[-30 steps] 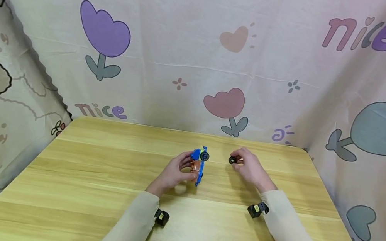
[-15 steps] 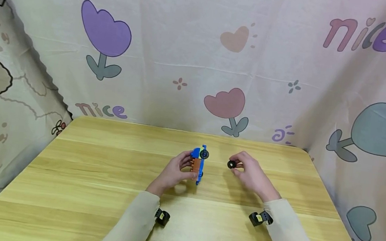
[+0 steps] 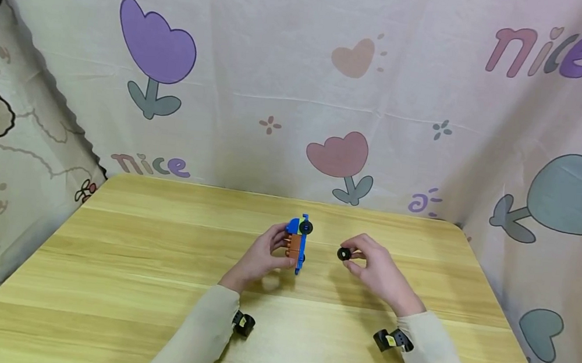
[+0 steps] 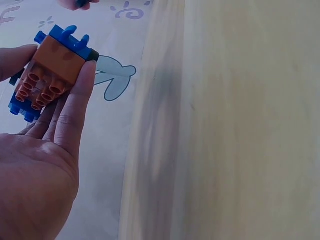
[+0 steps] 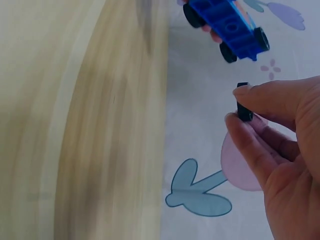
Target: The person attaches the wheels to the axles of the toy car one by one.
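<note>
My left hand holds a small toy car on end, thumb on one side and fingers on the other. The car has a blue base, orange bricks with studs, and black wheels. Its blue underside, with three wheels in sight, faces the right wrist camera. To the right, my right hand pinches a loose black wheel between thumb and fingertips. A gap separates this wheel from the car. The left wrist view shows the studded side of the orange bricks toward the palm.
Both hands are above a light wooden table. A pale curtain printed with flowers hangs behind it and along both sides. Each wrist carries a small black camera below the hand.
My right hand has come nearer the front edge and slightly left with the wheel, narrowing the gap to the car. My left hand and the car have shifted slightly up and left in view.
</note>
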`<state>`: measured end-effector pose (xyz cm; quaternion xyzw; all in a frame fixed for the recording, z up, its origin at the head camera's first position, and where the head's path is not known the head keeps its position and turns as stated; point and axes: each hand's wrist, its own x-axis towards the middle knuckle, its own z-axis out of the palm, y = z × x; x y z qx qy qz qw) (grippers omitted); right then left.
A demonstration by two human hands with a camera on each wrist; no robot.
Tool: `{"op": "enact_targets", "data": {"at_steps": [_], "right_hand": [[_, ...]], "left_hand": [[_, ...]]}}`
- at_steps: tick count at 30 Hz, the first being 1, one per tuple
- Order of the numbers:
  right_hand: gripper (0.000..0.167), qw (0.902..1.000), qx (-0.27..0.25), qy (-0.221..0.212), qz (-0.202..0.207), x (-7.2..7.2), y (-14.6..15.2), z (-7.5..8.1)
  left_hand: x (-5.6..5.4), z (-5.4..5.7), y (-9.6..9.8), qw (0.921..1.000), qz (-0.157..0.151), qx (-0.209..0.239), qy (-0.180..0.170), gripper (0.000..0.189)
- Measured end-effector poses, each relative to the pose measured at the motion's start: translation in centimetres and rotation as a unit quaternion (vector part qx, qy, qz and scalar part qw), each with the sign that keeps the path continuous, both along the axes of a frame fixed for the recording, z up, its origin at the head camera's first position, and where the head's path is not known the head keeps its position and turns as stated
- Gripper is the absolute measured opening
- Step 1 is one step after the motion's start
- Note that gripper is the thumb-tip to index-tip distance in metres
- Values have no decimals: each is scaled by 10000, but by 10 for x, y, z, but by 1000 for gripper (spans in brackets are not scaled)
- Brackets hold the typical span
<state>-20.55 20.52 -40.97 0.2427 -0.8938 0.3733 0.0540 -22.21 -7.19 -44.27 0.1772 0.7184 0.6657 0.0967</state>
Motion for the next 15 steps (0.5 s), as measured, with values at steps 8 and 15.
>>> {"op": "enact_targets", "data": {"at_steps": [8,15], "right_hand": [[33,9993,-67,264,274,8,-9,0],[35,9987,-67,433,261,12,-12,-2]], "left_hand": [[0,1,0,9999,-19,47,-145,83],[-1,-1,0,9998,-61,91,-174,85]]}}
